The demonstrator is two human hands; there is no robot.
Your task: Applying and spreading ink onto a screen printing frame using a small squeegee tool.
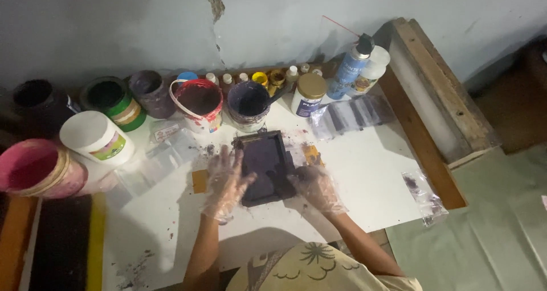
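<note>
White table top (364,177), flat, smeared with purple specks. Wooden frame (439,97) leans at the wall, rough-grained. Round tubs line the back edge: pink bucket (34,168), white lidded jar (97,136), red-rimmed pot (198,102), dark purple pot (248,102). Small dark rectangular frame (263,167) lies flat at the table's middle, its face stained purple, matte.

My left hand (226,183), in a thin crinkled clear glove, fingers spread open, rests flat on the frame's left edge. My right hand (317,185), gloved likewise and ink-smudged, fingers curled, presses the frame's right edge. Both forearms reach forward from below, wrists bent slightly inward.
</note>
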